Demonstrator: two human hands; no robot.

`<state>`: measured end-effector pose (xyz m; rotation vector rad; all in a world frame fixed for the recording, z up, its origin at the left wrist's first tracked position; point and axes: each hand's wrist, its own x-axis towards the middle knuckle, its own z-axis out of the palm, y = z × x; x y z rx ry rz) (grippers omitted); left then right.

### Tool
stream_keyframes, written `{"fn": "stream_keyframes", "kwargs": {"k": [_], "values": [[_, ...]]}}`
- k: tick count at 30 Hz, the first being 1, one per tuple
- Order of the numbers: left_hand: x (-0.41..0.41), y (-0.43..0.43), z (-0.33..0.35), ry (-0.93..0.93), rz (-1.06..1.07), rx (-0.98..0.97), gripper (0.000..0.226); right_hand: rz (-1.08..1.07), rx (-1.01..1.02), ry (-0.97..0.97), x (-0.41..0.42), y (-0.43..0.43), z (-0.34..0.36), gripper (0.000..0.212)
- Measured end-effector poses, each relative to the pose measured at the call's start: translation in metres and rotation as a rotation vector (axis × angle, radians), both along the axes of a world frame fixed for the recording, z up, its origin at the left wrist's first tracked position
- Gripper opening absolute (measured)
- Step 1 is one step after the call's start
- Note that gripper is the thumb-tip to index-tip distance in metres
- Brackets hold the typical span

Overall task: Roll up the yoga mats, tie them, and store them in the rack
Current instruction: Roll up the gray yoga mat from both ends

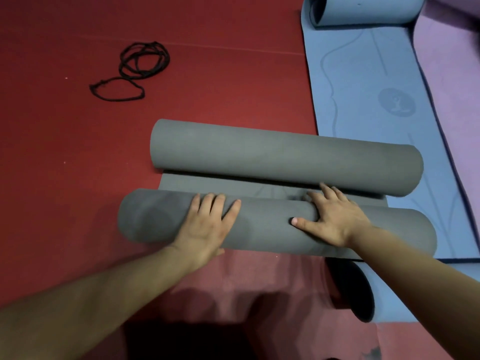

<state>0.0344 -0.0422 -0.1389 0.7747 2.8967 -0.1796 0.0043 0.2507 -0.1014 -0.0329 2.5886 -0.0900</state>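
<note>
A grey yoga mat [272, 159] lies across the red floor, curled into a roll at each end with a narrow flat strip between them. My left hand [207, 227] lies flat on top of the near roll, fingers straight. My right hand [335, 219] spreads over the same roll further right, its fingertips reaching into the gap by the far roll. A blue mat [363, 87] lies unrolled to the right, its far end curled up. Black cords [135, 71] lie tangled on the floor at the far left.
A purple mat [452, 74] lies beyond the blue one at the right edge. The blue mat's near end curls into a loose roll [363, 297] by my right forearm. The red floor [65, 165] stretches to the left.
</note>
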Motion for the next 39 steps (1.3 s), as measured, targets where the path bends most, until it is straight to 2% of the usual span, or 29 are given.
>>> {"fn": "stream_keyframes", "kwargs": {"k": [1, 3, 5, 9, 14, 16, 17, 20, 22, 24, 26, 29, 35, 39], "values": [[-0.008, -0.002, 0.002, 0.015, -0.016, 0.02, 0.126, 0.009, -0.006, 0.037, -0.002, 0.002, -0.001, 0.119], [-0.022, -0.003, 0.011, -0.01, -0.038, 0.03, 0.117, 0.03, -0.026, 0.071, -0.004, 0.006, -0.001, 0.118], [-0.033, -0.001, 0.021, -0.082, -0.054, 0.003, 0.112, 0.073, -0.019, 0.082, -0.004, 0.01, 0.0, 0.114], [-0.057, 0.002, 0.03, -0.266, -0.029, 0.031, 0.109, 0.184, 0.025, 0.09, -0.001, 0.019, 0.001, 0.127], [-0.075, -0.006, 0.033, -0.473, 0.085, 0.144, 0.111, 0.188, 0.009, 0.064, -0.008, 0.017, 0.003, 0.111], [-0.062, -0.008, 0.03, -0.432, 0.115, 0.197, 0.104, 0.182, 0.003, 0.055, -0.008, 0.015, 0.005, 0.11], [-0.051, -0.009, 0.026, -0.348, 0.099, 0.202, 0.103, 0.19, 0.005, 0.059, -0.007, 0.015, 0.005, 0.112], [-0.017, -0.009, 0.011, -0.071, 0.041, 0.112, 0.123, 0.216, 0.017, 0.065, -0.003, 0.014, 0.004, 0.122], [-0.01, -0.008, 0.003, -0.008, 0.009, 0.06, 0.132, 0.216, 0.035, 0.045, -0.002, 0.013, 0.004, 0.127], [-0.014, -0.009, 0.004, 0.028, -0.026, 0.049, 0.128, 0.196, 0.031, 0.046, -0.005, 0.014, 0.005, 0.123], [-0.022, -0.011, 0.01, 0.022, -0.054, 0.055, 0.118, 0.164, 0.021, 0.042, -0.009, 0.015, 0.009, 0.12], [-0.024, -0.014, 0.016, -0.049, -0.069, 0.047, 0.111, 0.118, 0.011, 0.001, -0.012, 0.013, 0.011, 0.13], [-0.041, -0.014, 0.031, -0.295, -0.065, 0.053, 0.109, 0.087, -0.019, 0.009, -0.008, 0.013, 0.009, 0.106], [-0.049, -0.016, 0.031, -0.368, 0.026, 0.152, 0.108, 0.092, -0.012, 0.019, -0.012, 0.012, 0.012, 0.129]]}}
